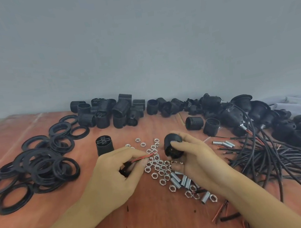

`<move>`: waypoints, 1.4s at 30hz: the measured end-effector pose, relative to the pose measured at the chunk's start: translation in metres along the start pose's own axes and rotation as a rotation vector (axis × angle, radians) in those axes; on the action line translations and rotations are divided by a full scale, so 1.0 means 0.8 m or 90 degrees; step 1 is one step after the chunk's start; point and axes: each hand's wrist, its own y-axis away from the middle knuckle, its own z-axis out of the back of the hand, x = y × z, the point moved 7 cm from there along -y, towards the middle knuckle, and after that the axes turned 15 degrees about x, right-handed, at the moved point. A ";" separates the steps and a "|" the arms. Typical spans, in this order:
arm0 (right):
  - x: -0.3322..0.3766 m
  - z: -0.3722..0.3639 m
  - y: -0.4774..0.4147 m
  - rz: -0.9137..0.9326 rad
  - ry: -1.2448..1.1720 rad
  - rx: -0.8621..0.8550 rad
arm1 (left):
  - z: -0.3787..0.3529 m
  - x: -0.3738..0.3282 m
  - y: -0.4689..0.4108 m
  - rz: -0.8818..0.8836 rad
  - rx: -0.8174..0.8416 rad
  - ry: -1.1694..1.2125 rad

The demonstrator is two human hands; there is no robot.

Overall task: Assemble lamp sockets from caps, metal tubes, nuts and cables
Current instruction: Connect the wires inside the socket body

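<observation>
My right hand grips a black socket cap just above the table, thumb across its front. My left hand pinches the red and black wire ends of a cable, which point right towards the cap. Between and below the hands lie several silver nuts and short metal tubes. A single black threaded socket body stands upright just beyond my left hand.
Black rings are piled at the left. Threaded socket bodies line the back by the grey wall. Caps and assembled sockets are heaped at back right, with a bundle of black cables spread on the right of the red-brown table.
</observation>
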 end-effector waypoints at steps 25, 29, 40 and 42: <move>-0.045 -0.062 0.018 -0.119 -0.352 0.069 | 0.014 -0.018 0.004 0.029 -0.071 0.072; -0.046 -0.060 0.018 -0.113 -0.356 0.055 | 0.014 -0.022 0.003 0.020 -0.064 0.055; -0.046 -0.056 0.017 -0.096 -0.345 0.038 | 0.011 -0.028 0.002 0.003 -0.048 0.045; -0.046 -0.056 0.016 -0.092 -0.344 0.034 | 0.010 -0.028 0.002 0.002 -0.047 0.044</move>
